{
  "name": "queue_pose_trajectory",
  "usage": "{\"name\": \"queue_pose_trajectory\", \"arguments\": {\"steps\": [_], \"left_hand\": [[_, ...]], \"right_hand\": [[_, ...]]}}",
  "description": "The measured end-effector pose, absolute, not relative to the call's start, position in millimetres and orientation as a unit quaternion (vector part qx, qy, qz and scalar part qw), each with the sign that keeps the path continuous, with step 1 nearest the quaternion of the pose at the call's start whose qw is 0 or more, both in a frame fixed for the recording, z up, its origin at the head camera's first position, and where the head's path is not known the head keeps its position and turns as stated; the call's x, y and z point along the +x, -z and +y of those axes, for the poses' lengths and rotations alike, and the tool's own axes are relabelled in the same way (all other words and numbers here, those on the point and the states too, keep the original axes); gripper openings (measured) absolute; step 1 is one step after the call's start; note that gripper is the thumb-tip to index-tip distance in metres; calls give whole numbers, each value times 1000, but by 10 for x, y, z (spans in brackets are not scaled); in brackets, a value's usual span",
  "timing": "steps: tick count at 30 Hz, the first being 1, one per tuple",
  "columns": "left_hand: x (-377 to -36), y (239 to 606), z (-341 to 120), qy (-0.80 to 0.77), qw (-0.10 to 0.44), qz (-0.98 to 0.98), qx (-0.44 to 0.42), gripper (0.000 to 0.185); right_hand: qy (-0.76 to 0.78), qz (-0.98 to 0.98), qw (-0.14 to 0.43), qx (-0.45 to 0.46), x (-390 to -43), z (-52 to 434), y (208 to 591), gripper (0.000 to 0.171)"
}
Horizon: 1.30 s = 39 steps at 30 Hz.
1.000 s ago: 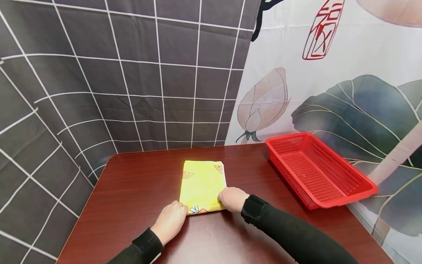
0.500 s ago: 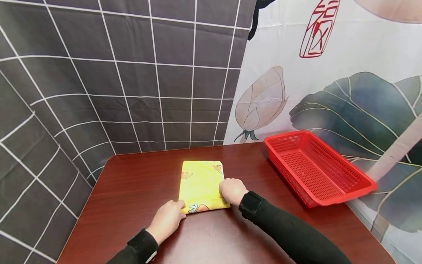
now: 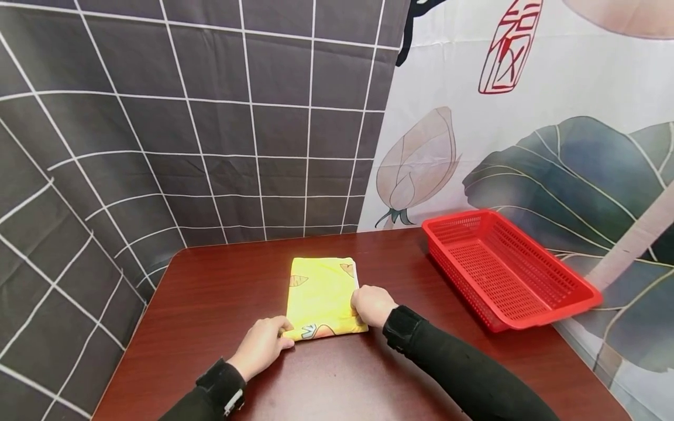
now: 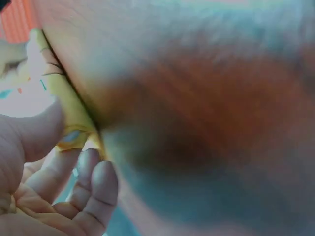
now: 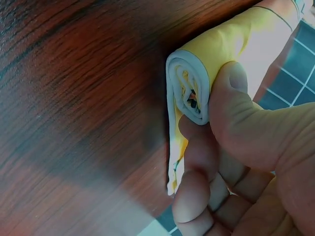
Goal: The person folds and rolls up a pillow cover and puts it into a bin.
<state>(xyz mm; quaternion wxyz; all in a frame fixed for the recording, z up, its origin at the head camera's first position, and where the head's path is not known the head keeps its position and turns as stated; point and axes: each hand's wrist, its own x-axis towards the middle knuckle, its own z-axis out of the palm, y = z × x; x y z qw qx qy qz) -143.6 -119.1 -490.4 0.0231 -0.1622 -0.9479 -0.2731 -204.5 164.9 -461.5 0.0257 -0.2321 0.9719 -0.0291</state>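
Note:
A folded yellow cloth [image 3: 321,286] with small printed figures lies flat on the dark red-brown table [image 3: 221,292]. My left hand [image 3: 284,333] is at its near left corner. In the left wrist view the left hand [image 4: 74,142] pinches the cloth's corner [image 4: 59,83] between thumb and fingers. My right hand [image 3: 358,307] holds the cloth's right edge near the front. The right wrist view shows the right hand [image 5: 209,105] with thumb on top and fingers beneath, pinching the layered fold of the cloth [image 5: 231,39].
A red plastic mesh basket [image 3: 458,217] stands on the table's right side, with nothing visible inside, its far end over the table edge. Patterned curtains hang close behind the table. Both sleeves are black.
The right hand has moved a little farther along the cloth's right edge. The left hand has shifted slightly left at the near corner. The cloth lies where it was.

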Motion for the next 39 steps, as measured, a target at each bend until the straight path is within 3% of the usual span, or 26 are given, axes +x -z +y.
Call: {"name": "queue_pose_trajectory", "arguments": {"steps": [9,14,19,26,29,39], "left_hand": [[-1680,4907,-1250,335,-44,-930,-144,8],[-1937,4990,-1225,308,-84,-934,-162,33],[-2287,5259,-1222,278,-146,-941,-126,34],[-2142,4946,-1106,274,-161,-945,-82,23],[-2102,4920,-1083,236,-120,-959,-105,21],[-1620,4879,-841,15,172,-939,-297,16]], "right_hand": [[38,978,41,-199,-2018,1621,4594,32],[11,982,40,-182,-2005,1600,4567,31],[-15,985,39,-165,-2000,1558,4584,25],[-18,986,47,-157,-2018,1548,4568,18],[-22,986,48,-157,-2027,1562,4584,18],[-25,985,44,-168,-2026,1538,4641,19]]}}
